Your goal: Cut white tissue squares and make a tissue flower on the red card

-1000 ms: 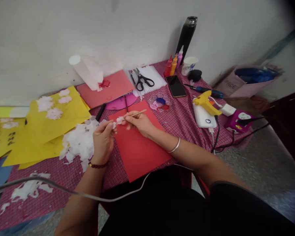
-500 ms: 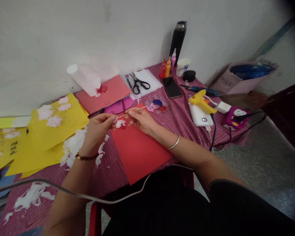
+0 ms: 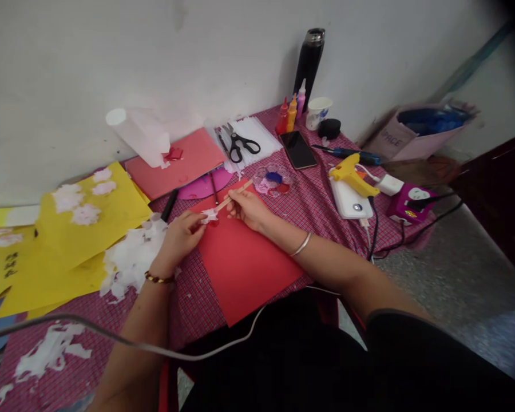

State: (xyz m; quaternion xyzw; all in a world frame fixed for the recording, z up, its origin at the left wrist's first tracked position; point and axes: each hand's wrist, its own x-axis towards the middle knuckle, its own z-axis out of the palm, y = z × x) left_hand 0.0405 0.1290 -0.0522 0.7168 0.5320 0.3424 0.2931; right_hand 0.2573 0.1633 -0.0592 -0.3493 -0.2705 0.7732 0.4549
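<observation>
A flat wooden craft stick (image 3: 224,203) is pinched in my right hand (image 3: 249,209), its lower end on a small pale pink paper flower (image 3: 209,216). The flower lies near the top of a red sheet of paper (image 3: 251,260), partly over a dark red patch. My left hand (image 3: 182,237) has its fingertips closed at the flower's left edge, steadying it. Beyond the stick's upper end is a clear paint palette (image 3: 278,189) with pink, blue and red paint. A dark thin stick (image 3: 214,187) rests on a magenta disc (image 3: 197,186) behind the flower.
White paper scraps (image 3: 129,260) and yellow sheets with pink flowers (image 3: 86,213) lie left. Scissors (image 3: 240,143), a phone (image 3: 298,150), paint bottles (image 3: 291,114) and a black flask (image 3: 309,66) stand behind. A yellow glue gun (image 3: 352,174) and cables lie right. A white cable (image 3: 189,356) crosses in front.
The stick has gone from nearly level between both hands to a slant, its lower end down at the flower. My left hand has let go of the stick and dropped to the flower.
</observation>
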